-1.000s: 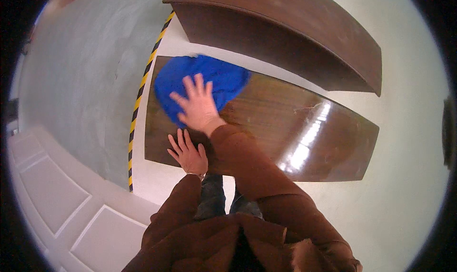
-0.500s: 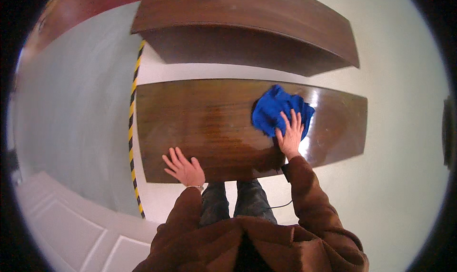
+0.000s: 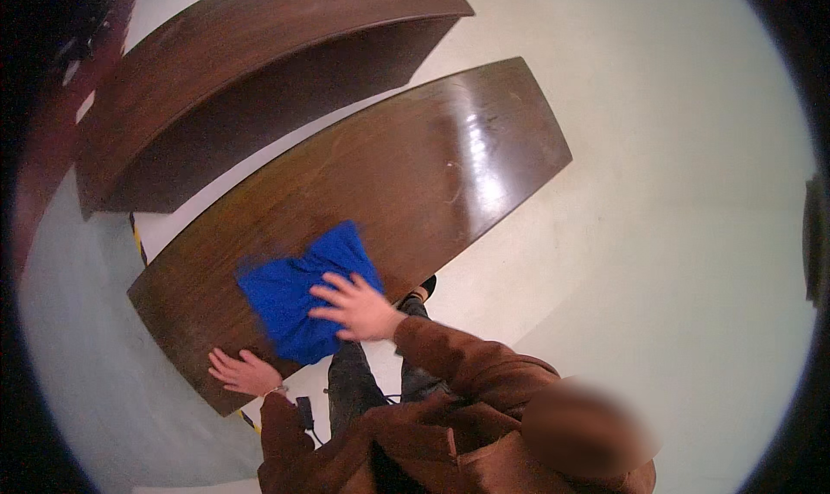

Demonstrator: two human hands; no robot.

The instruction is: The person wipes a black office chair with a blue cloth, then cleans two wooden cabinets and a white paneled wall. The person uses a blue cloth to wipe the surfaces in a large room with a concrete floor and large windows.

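Observation:
Flat on the near left end of a dark brown glossy wooden table (image 3: 406, 191) rests my left hand (image 3: 246, 373), fingers spread and nothing in them. A blue cloth (image 3: 285, 299) lies spread out and wrinkled beside it, close to the table's near edge. My right hand (image 3: 359, 308) is laid over the cloth's right part with its fingers apart, palm down, pressing on it rather than gripping it. A bright light reflection shows on the table's far right part.
A second dark wooden table (image 3: 277, 36) stands beyond the first, a narrow gap between them. Yellow and black striped tape (image 3: 138, 239) runs along the pale floor (image 3: 648, 235) at the left. A small black device (image 3: 304, 412) with a cord hangs by my left sleeve.
My right hand and the blue cloth have moved from the table's right half to its left part, near my left hand. The view has turned, so both tables now slant.

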